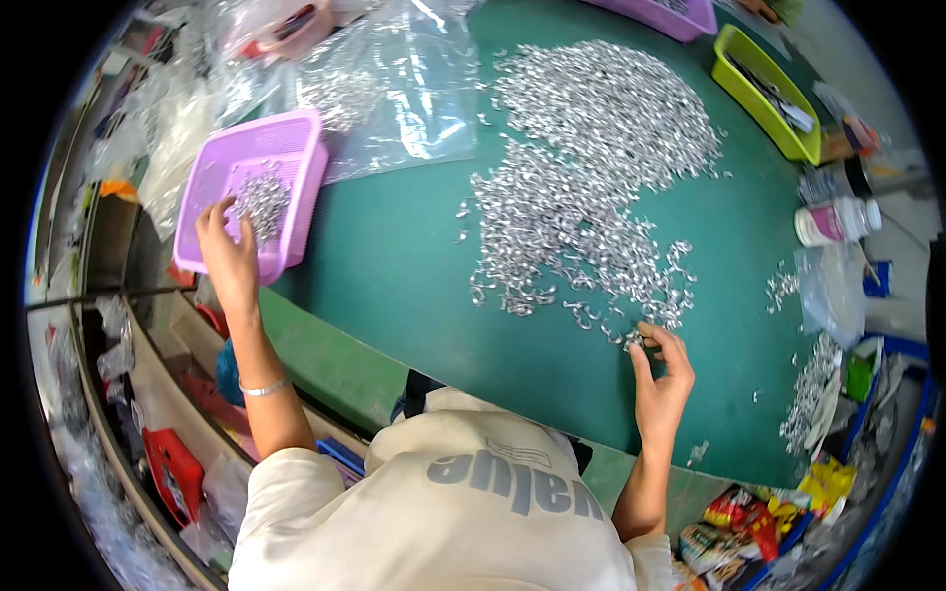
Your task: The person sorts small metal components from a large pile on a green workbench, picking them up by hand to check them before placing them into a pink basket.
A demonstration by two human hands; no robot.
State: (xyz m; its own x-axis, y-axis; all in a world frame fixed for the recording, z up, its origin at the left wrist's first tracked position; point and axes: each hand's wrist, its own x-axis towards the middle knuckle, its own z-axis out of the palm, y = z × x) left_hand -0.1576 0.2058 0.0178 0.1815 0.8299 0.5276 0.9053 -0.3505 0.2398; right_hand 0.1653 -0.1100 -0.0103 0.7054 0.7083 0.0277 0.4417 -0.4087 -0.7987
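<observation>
At the right of the near edge of the worktop (414, 286), the right hand (662, 384) has its grip closed in a pinch, thumb against fingertips, on a small silver metal piece (632, 340) at the near fringe of the loose pile (601, 108); whether it holds one piece or several, I cannot tell. The left hand (229, 258) reaches over the near side of the purple basket (304, 192) at the worktop's left edge, its grip open, thumb and forefinger apart beside the pieces inside (264, 207); whether they touch any is unclear. The step in hand looks like handling loose pieces with the fingertips, and the next move would call for a light, exact pinch that frees a piece from its neighbours. The pinched piece is too small and covered for its direction to be read. The pile's curved pieces point every way with no shared axis, while the heap stretches from near the worktop's far edge toward its near edge. The basket's long axis runs near to far, its far end leaning right.
</observation>
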